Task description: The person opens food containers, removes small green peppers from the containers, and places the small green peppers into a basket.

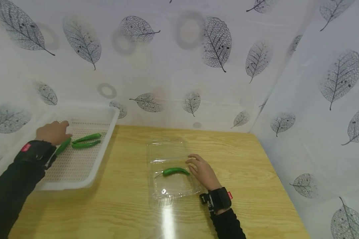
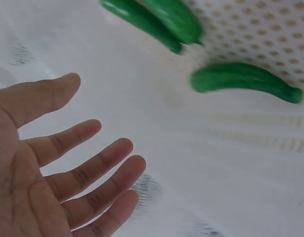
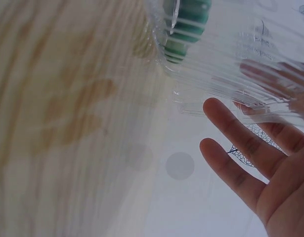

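Observation:
My left hand [image 1: 52, 132] hovers over a white perforated plastic basket [image 1: 65, 185], its fingers loosely spread and holding nothing. Beneath it lies one green chili pepper [image 1: 63, 146], partly hidden by the wrist gear. Two more green chili peppers [image 2: 142, 22] rest side by side in the basket. A clear plastic clamshell box [image 1: 175, 189] stands opened on the table, with a single curved green chili pepper [image 1: 176, 171] in its near half. My right hand [image 1: 206, 173] is at the box's right edge, fingers relaxed; whether they touch the plastic I cannot tell.
The light wooden table [image 1: 131, 212] carries the basket at left and the box near the middle. A leaf-printed white sheet [image 1: 173, 76] hangs behind the table and along its right side. Black straps with cameras [image 1: 219, 199] are on both wrists.

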